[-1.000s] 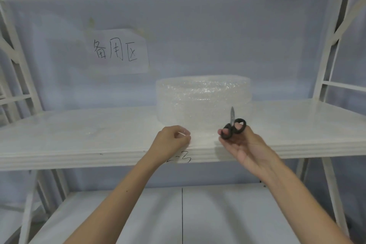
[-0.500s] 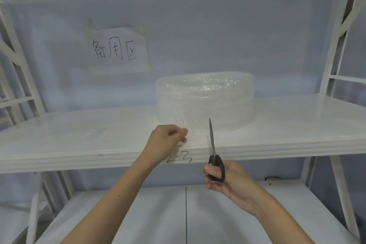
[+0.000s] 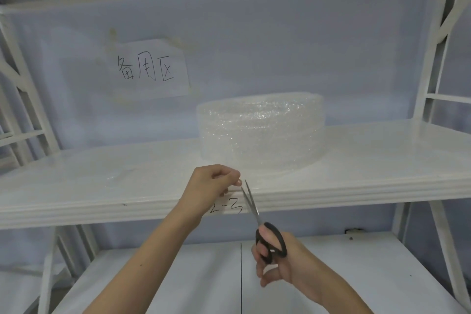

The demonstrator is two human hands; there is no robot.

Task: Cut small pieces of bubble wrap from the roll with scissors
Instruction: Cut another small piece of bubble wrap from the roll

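- The bubble wrap roll [image 3: 261, 132] sits on the white shelf [image 3: 76, 186]. Its loose end runs to the front edge, pinched shut in the left hand [image 3: 212, 187].
- The right hand [image 3: 277, 260] grips the scissors [image 3: 254, 209], blades a little apart.
- The blade tips are right beside the pinching fingers [image 3: 235, 182]. A quick snip could nick them, or the clear sheet could slip.
- Half a second ago the blades were shut and farther right. Now they lean toward the left hand.

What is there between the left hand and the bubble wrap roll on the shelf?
In the head view, only bare white shelf shows between the left hand and the bubble wrap roll; any clear sheet there cannot be made out.
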